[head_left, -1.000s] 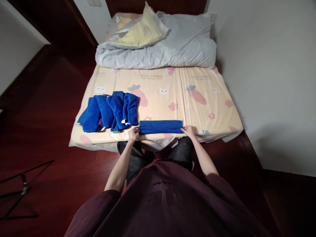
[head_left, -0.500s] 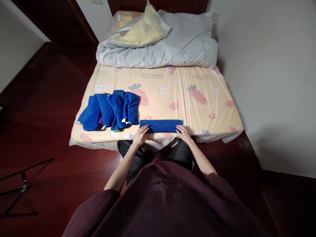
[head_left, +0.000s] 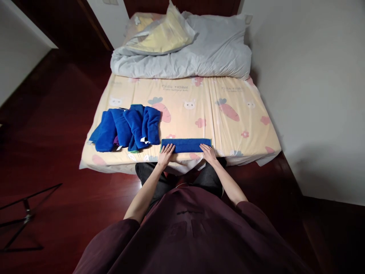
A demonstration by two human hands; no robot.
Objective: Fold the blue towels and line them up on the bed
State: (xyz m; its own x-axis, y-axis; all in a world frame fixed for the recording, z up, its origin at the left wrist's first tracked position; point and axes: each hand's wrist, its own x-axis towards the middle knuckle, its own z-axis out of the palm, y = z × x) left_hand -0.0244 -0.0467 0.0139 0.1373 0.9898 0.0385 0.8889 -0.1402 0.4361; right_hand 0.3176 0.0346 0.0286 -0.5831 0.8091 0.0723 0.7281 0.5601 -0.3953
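Observation:
A blue towel (head_left: 186, 145), folded into a long flat strip, lies across the front edge of the bed before me. On its left end rests my left hand (head_left: 166, 153), fingers laid out flat over the cloth. My right hand (head_left: 208, 153) lies on the strip near its right end, its fingers also stretched out on the fabric. To the left, several folded blue towels (head_left: 125, 127) overlap in a loose row, with white tags and a bit of purple showing among them.
The bed (head_left: 242, 137) has a cream sheet printed with carrots and rabbits. A grey-white quilt (head_left: 216, 45) is bunched at the head, with a yellow pillow (head_left: 168, 36) in clear wrapping on it. A black tripod-like stand (head_left: 27, 217) is on the floor at left.
Both hands have shifted slightly inward along the folded towel, toward each other. The towel strip and the row of towels stay where they were.

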